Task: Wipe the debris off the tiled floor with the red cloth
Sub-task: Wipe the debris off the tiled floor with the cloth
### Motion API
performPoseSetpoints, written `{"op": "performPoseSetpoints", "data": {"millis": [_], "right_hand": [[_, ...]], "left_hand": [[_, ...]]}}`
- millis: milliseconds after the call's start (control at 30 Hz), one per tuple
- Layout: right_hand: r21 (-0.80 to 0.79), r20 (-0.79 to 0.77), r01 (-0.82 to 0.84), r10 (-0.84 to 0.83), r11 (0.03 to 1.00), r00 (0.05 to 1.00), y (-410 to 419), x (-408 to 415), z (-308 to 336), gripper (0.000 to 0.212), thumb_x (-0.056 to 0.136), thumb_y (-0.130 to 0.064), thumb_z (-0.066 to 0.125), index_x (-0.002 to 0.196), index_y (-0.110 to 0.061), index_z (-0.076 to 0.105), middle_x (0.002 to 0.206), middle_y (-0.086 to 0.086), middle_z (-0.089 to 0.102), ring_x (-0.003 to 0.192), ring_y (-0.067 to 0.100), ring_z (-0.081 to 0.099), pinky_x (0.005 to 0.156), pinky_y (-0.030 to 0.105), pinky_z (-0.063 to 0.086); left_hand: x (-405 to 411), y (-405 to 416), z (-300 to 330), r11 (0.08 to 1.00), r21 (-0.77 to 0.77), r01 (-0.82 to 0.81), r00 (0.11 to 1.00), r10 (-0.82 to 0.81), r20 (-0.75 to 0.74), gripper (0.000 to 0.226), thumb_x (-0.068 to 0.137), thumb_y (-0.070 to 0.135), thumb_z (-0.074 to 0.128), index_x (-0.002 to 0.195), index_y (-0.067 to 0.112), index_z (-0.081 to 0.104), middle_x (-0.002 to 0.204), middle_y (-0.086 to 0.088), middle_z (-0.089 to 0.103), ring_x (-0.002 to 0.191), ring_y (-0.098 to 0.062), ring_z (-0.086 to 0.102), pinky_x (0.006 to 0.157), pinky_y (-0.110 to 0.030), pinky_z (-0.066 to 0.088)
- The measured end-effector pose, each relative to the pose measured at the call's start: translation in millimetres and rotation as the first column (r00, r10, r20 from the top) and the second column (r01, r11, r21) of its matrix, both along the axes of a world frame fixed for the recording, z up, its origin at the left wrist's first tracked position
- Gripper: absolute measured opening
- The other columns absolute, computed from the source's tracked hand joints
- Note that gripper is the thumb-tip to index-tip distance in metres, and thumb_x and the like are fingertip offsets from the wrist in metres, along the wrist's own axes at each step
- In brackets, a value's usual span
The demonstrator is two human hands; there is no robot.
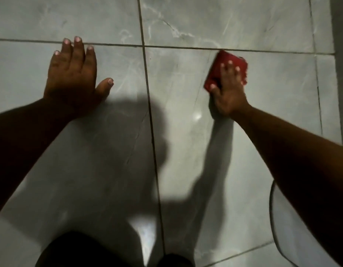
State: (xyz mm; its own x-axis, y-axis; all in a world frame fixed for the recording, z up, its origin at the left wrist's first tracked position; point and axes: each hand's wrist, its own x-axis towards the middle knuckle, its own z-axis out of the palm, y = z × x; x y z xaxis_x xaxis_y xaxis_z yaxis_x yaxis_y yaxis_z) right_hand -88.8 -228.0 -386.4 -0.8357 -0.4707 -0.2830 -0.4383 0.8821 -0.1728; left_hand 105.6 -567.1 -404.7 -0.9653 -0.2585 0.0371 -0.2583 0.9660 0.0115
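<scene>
Spreading across nearly the whole head view, the tiled floor [186,132] was grey and glossy with pale marble veining, its large tiles divided by dark grout lines [147,78] that crossed near the upper middle. A broad shadow [128,151] of the person lay over the centre tiles. Both bare forearms reached in from the lower corners. The left hand [74,79] lay flat and open on the floor, fingers together and thumb out to the side, fingertips reaching the horizontal grout line. The right hand [229,93] pressed palm-down with spread fingers on the red cloth [224,68], which lay folded on the floor just below that same grout line, well apart from the left hand. No brand, label or writing was legible anywhere, and no debris could be made out.
</scene>
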Motion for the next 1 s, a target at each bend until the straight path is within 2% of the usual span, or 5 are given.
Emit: {"op": "performPoseSetpoints", "data": {"millis": [200, 367, 500, 767, 1000], "right_hand": [[0.043, -0.014, 0.697, -0.697, 0.715, 0.716, -58.1, 27.2, -4.3, 0.067, 0.100, -0.041, 0.030, 0.152, -0.010, 0.001, 0.163, 0.013, -0.003, 0.149, 0.034, -0.005, 0.121, 0.052, 0.005], [-0.095, -0.026, 0.095, -0.097, 0.991, 0.995, -129.8, 113.7, -5.6, 0.065, 0.098, -0.035, 0.035, 0.152, -0.012, 0.007, 0.163, 0.014, 0.003, 0.149, 0.034, -0.002, 0.118, 0.054, 0.003], [-0.030, 0.006, -0.379, 0.379, 0.925, 0.925, -82.8, 148.2, 1.4, 0.063, 0.097, -0.036, 0.035, 0.152, -0.017, 0.009, 0.163, 0.008, 0.006, 0.150, 0.031, 0.001, 0.120, 0.052, 0.009], [0.035, 0.210, -0.066, 0.057, 0.997, 0.976, 12.3, 175.4, 23.6, 0.067, 0.097, -0.032, 0.040, 0.151, -0.008, 0.009, 0.161, 0.018, -0.001, 0.148, 0.041, -0.007, 0.119, 0.049, -0.004], [-0.194, 0.131, 0.326, -0.305, 0.925, 0.944, 30.1, 153.7, 47.7, 0.049, 0.096, -0.034, 0.048, 0.136, -0.005, 0.045, 0.140, 0.025, 0.047, 0.131, 0.037, 0.044, 0.105, 0.041, 0.041]], "left_hand": [[5.0, 1.1, 0.0, 0.997, 0.039, -0.060, 0.998, 0.060, 0.003, 0.084, 0.094, 0.060, 0.022, 0.147, -0.004, 0.018, 0.154, -0.036, 0.021, 0.143, -0.053, 0.020, 0.114, -0.061, 0.020], [5.2, 5.0, 1.2, 0.999, 0.024, -0.041, 0.999, 0.040, 0.037, 0.087, 0.094, 0.063, 0.018, 0.149, -0.003, 0.016, 0.155, -0.035, 0.020, 0.144, -0.051, 0.019, 0.114, -0.061, 0.020], [16.0, 5.7, 7.2, 1.000, 0.001, -0.010, 0.995, 0.010, 0.101, 0.087, 0.092, 0.064, 0.023, 0.148, -0.003, 0.016, 0.154, -0.034, 0.021, 0.142, -0.052, 0.020, 0.112, -0.063, 0.022], [18.3, 52.3, 32.0, 0.990, 0.053, -0.132, 0.974, 0.120, 0.192, 0.084, 0.091, 0.056, 0.039, 0.145, -0.007, 0.021, 0.152, -0.035, 0.027, 0.141, -0.052, 0.026, 0.111, -0.061, 0.026], [11.4, 152.9, 77.0, 0.962, 0.262, -0.081, 0.985, 0.037, 0.167, 0.036, 0.088, 0.034, 0.053, 0.105, 0.005, 0.064, 0.118, -0.020, 0.065, 0.106, -0.042, 0.059, 0.083, -0.046, 0.051]]}}
